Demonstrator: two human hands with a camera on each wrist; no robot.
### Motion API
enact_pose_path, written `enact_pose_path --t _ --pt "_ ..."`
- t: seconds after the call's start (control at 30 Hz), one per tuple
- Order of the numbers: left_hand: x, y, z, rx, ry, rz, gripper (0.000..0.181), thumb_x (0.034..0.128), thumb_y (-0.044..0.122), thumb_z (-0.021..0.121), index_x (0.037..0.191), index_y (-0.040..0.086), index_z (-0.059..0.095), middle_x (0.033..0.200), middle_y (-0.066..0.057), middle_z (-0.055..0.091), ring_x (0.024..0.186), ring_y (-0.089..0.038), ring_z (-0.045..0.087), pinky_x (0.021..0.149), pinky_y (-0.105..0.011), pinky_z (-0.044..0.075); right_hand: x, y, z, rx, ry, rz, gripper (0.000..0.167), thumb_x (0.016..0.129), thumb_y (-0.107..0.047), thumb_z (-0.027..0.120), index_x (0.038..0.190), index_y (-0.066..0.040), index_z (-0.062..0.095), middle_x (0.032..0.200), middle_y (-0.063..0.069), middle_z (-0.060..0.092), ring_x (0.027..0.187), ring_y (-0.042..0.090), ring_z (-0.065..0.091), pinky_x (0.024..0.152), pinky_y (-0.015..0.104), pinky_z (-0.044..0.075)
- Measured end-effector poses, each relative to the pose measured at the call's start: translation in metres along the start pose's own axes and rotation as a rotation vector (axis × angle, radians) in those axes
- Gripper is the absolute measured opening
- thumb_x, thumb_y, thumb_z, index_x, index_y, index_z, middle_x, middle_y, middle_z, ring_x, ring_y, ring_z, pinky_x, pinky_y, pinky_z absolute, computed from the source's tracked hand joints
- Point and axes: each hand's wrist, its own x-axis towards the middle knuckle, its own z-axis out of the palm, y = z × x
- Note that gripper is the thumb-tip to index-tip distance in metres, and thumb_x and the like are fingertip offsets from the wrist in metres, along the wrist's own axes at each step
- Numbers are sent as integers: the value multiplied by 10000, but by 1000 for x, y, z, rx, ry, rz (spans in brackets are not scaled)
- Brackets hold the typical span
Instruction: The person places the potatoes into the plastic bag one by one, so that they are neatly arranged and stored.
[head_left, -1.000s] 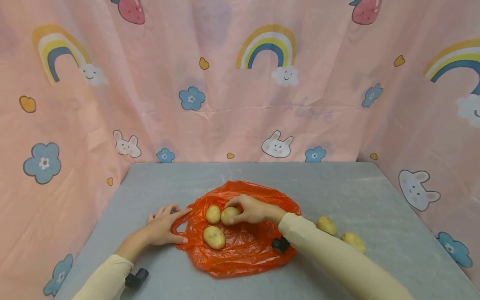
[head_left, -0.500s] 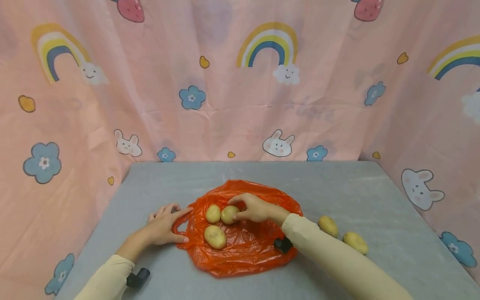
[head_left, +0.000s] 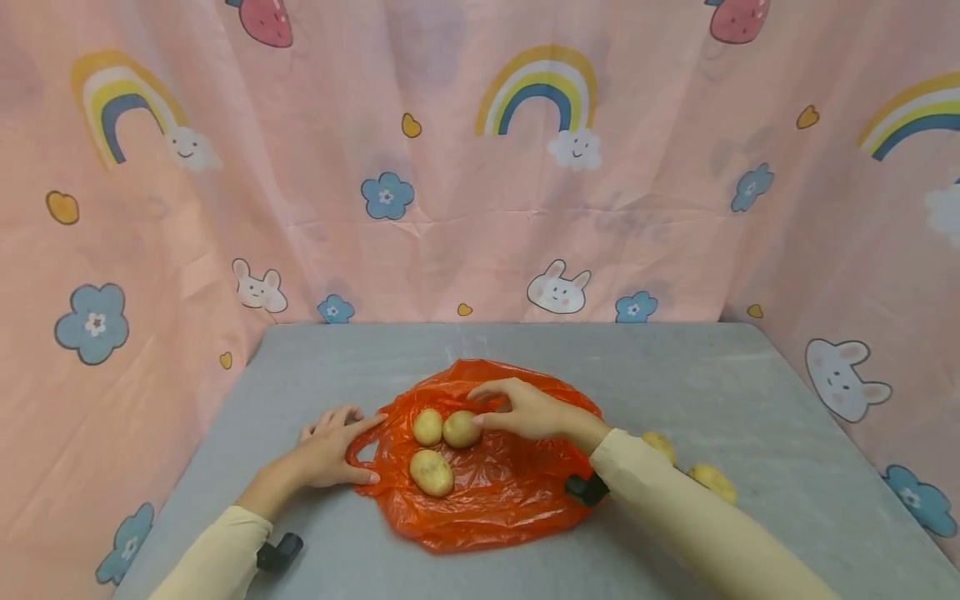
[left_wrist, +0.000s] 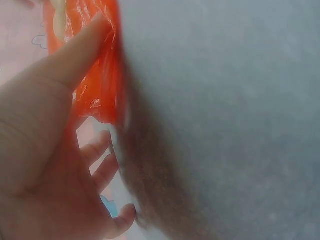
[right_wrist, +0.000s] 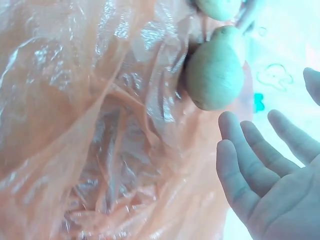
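A red plastic bag (head_left: 510, 500) lies spread flat on the table, with three potatoes on its left part: a small one (head_left: 427, 427), one beside it (head_left: 461, 429) and a larger one (head_left: 431, 473) in front. My left hand (head_left: 330, 450) rests at the bag's left edge by the handle hole, thumb and forefinger spread on the plastic. Its thumb lies over the bag (left_wrist: 100, 95) in the left wrist view. My right hand (head_left: 528, 410) is just right of the second potato, fingers apart; in the right wrist view the hand (right_wrist: 275, 180) holds nothing beside that potato (right_wrist: 215, 75).
Two more potatoes, one (head_left: 660, 447) partly behind the right sleeve and another (head_left: 712, 482), lie on the grey table (head_left: 675, 367) to the right of the bag. A pink patterned curtain (head_left: 450, 250) stands behind the table and along its sides.
My right hand has let go of the second potato and moved a little to the right, its fingers opening. That potato stays beside the small one. My left hand has not visibly moved.
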Motion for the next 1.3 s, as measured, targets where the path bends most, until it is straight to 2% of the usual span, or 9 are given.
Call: enact_pose_path --t 0.27,0.47,0.67,0.83,1.07,1.3 --pt "0 0 0 3 5 3 891 751 518 840 1518 256 470 1449 -152 428 1312 -409 389 966 -666 311 -18 -5 -12 51 39 -4 477 1015 -277 614 1423 -41 547 1440 188 565 1268 377 595 1011 488 511" --pt "2 -1 2 -4 13 17 896 746 533 837 1515 249 475 1445 -157 432 1307 -411 389 947 -648 312 -30 -5 -21 87 84 -50 467 1022 -232 600 1418 6 537 1434 230 561 1317 430 536 1064 574 445" --pt "3 -5 5 -2 23 31 895 749 555 826 1515 255 473 1437 -160 433 1299 -422 388 958 -667 303 -45 0 -31 75 105 -53 490 1027 -237 590 1436 21 512 1450 242 542 1338 441 515 1095 605 407" --pt "3 -4 3 26 19 30 891 746 548 833 1513 264 479 1414 -130 447 1289 -380 408 956 -622 331 -58 7 -39 55 140 -52 464 1031 -214 581 1427 20 518 1426 250 558 1294 431 552 1059 572 456" --pt "3 -5 4 39 63 83 860 734 528 849 1471 210 538 1336 -127 500 1187 -321 470 938 -551 402 -78 14 -53 57 180 -36 463 1029 -227 587 1429 -2 522 1411 258 568 1177 415 637 945 444 562" --pt "6 -6 5 1 83 100 838 724 486 870 1441 173 571 1300 -123 525 1152 -300 485 937 -522 420 -100 26 -67 66 224 -13 450 1037 -217 569 1437 -19 509 1404 294 553 1191 475 617 949 479 554"
